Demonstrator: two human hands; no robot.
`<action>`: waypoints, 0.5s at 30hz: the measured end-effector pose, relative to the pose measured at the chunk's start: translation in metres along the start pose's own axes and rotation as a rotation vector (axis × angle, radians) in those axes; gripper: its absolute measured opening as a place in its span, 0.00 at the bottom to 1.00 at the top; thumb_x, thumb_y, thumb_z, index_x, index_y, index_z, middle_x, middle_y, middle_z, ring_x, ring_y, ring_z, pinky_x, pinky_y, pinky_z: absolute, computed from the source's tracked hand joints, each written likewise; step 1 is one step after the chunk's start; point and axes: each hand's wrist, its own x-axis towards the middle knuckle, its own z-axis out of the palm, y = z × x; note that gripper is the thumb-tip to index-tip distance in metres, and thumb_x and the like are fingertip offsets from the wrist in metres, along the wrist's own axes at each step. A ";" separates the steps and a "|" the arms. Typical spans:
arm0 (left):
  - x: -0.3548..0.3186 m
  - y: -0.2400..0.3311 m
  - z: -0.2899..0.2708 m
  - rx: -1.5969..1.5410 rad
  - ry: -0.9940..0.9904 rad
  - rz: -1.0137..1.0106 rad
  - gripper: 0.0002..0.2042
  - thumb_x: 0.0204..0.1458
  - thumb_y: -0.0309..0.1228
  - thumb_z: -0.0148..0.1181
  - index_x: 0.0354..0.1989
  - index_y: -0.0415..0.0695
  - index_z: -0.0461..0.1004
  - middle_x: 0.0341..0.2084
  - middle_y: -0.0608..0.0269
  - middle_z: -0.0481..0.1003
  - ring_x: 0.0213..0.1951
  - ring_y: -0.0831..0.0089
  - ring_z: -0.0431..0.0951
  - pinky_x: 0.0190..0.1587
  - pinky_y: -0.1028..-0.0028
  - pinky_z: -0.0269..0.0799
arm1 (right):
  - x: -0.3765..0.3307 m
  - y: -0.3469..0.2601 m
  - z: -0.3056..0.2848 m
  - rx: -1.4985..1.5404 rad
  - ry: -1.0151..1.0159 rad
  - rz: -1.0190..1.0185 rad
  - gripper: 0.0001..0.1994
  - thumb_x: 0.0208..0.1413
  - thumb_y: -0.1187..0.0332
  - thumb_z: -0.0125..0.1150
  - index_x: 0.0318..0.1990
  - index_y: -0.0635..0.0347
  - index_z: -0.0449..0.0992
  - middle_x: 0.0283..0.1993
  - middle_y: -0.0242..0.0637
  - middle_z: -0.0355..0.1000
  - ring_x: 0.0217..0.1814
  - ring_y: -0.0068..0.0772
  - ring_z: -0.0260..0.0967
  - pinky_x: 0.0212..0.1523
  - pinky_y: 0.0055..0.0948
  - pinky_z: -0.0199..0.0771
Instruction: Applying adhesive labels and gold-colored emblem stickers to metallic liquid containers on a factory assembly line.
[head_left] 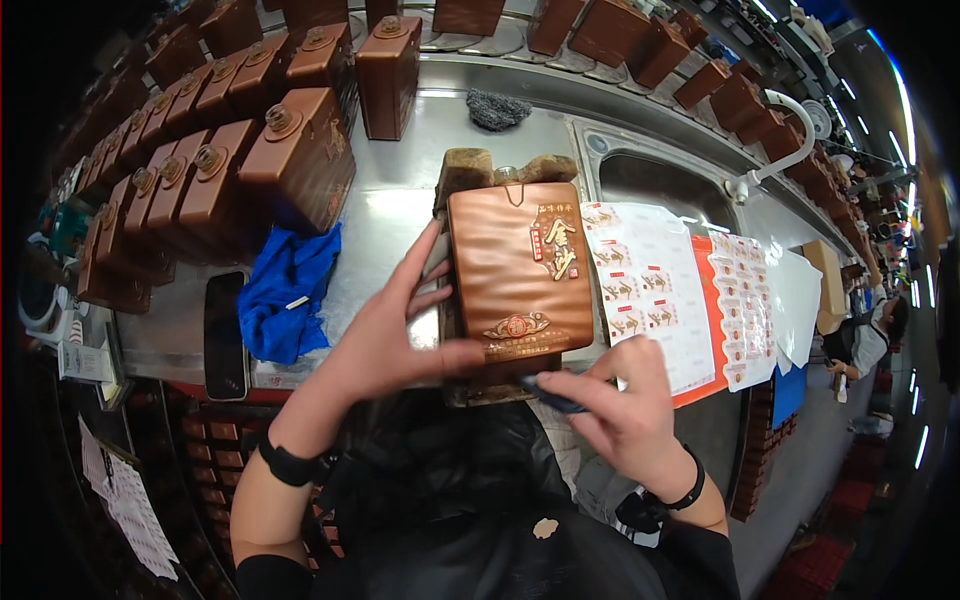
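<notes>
A brown bottle point(515, 265) with gold raised lettering and a red-gold emblem lies on its back in a worn wooden cradle point(466, 168), its neck at the far end. My left hand point(385, 335) rests against its left side, fingers spread and thumb over the near left corner. At the bottle's near end my right hand point(632, 410) is closed on a small dark tool point(552, 397), mostly hidden by my fingers and a little blurred. I cannot make out the tool's kind. Sheets of red and gold stickers point(650, 300) lie to the right of the bottle.
Many similar brown bottles point(297, 160) stand at the left and along the back. A blue cloth point(288, 295) and a black phone point(227, 335) lie left of me. Beyond the cradle is a grey scouring pad point(498, 110); a sink point(655, 185) with a white tap point(795, 150) is at the right.
</notes>
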 end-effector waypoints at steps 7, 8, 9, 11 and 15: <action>0.067 -0.017 0.005 -0.314 0.287 -0.297 0.34 0.58 0.49 0.67 0.57 0.27 0.71 0.44 0.49 0.81 0.45 0.71 0.81 0.49 0.72 0.76 | -0.008 -0.005 0.005 0.087 0.023 -0.013 0.23 0.37 0.77 0.71 0.46 0.50 0.85 0.31 0.30 0.63 0.36 0.36 0.61 0.38 0.35 0.60; 0.072 -0.030 0.001 -0.227 0.282 -0.314 0.37 0.52 0.54 0.70 0.53 0.26 0.74 0.44 0.47 0.81 0.45 0.68 0.81 0.49 0.70 0.76 | -0.012 -0.007 0.001 0.133 0.070 0.048 0.21 0.38 0.77 0.71 0.45 0.52 0.86 0.31 0.29 0.64 0.36 0.35 0.61 0.39 0.34 0.60; 0.074 -0.029 0.003 -0.320 0.250 -0.316 0.39 0.49 0.57 0.70 0.52 0.26 0.75 0.44 0.46 0.81 0.46 0.67 0.81 0.51 0.69 0.76 | -0.016 -0.007 -0.009 0.163 0.127 0.127 0.19 0.38 0.79 0.70 0.42 0.54 0.85 0.31 0.30 0.64 0.37 0.34 0.61 0.39 0.33 0.60; 0.071 -0.001 0.009 -0.277 0.190 -0.353 0.37 0.49 0.56 0.70 0.50 0.28 0.77 0.43 0.47 0.81 0.44 0.66 0.81 0.50 0.69 0.75 | -0.024 0.008 -0.035 0.165 0.255 0.153 0.18 0.38 0.82 0.68 0.41 0.57 0.84 0.32 0.33 0.64 0.38 0.34 0.61 0.41 0.31 0.61; -0.002 0.046 -0.011 -0.185 0.322 -0.365 0.29 0.50 0.52 0.72 0.42 0.32 0.78 0.36 0.58 0.80 0.41 0.72 0.79 0.46 0.72 0.75 | -0.015 0.063 -0.086 0.141 0.375 -0.053 0.19 0.47 0.79 0.63 0.49 0.61 0.79 0.38 0.40 0.65 0.39 0.36 0.63 0.45 0.31 0.64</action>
